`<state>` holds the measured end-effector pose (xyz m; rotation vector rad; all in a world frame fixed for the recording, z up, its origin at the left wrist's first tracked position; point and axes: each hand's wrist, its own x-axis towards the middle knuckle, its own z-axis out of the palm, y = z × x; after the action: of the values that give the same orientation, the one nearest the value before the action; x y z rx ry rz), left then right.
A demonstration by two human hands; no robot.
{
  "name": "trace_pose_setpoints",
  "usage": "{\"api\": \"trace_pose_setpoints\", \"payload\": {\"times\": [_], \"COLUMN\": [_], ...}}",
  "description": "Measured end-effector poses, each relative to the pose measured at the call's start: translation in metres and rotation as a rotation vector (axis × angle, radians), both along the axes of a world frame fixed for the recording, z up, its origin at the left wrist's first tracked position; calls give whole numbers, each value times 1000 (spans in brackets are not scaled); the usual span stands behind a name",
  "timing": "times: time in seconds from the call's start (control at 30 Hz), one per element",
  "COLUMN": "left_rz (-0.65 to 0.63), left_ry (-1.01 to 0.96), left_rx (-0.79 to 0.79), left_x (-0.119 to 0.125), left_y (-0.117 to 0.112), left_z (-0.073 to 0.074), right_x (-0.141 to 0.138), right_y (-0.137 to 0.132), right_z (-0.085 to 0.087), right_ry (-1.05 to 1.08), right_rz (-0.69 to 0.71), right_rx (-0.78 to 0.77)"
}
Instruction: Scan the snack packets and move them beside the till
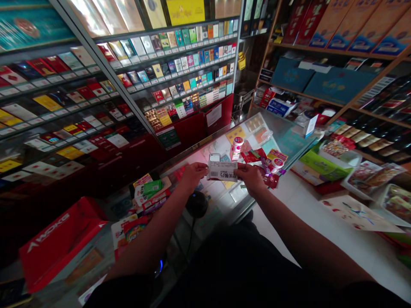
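Both my hands hold a small white pack [222, 170] with a barcode and printed characters, above a glass counter [282, 139]. My left hand [192, 174] pinches its left edge, fingers closed on it. My right hand [251, 177] grips its right edge, also closed. The pack's top flap stands up. A black round device [196, 204] with a cable sits on the counter just below my left hand. Red packets and small round tins [269, 162] lie beside my right hand.
Wall racks of cigarette packs [180, 72] fill the left and back. A red carton [56, 241] lies at the lower left. Colourful small boxes [149, 194] crowd the counter's left. Wooden shelves [321, 98] with cartons stand at the right, above trays of packaged goods [369, 179].
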<state>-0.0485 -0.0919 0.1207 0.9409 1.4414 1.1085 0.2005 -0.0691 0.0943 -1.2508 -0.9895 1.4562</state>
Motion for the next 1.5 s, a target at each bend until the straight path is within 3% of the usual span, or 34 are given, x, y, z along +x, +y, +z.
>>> {"api": "trace_pose_setpoints", "payload": {"times": [0.3,0.6,1.17,1.5], "left_rz": [-29,-28,-36,-51], "left_ry": [59,12,25,-47], "left_rx": [25,-4,-15,-38], "left_x": [-27,-46,-67,-74], "left_y": [7,6,-3,-8], "left_z": [-12,-37,-64,-81], "right_x": [-25,-43,-58,-63], "right_y": [6,9,7,0], "right_z": [-10,-29,-58,-64], "right_ry": [-71,-141,-245,-297], "right_rz": [9,37,102,133], "right_rx": [19,-2,-2,26]}}
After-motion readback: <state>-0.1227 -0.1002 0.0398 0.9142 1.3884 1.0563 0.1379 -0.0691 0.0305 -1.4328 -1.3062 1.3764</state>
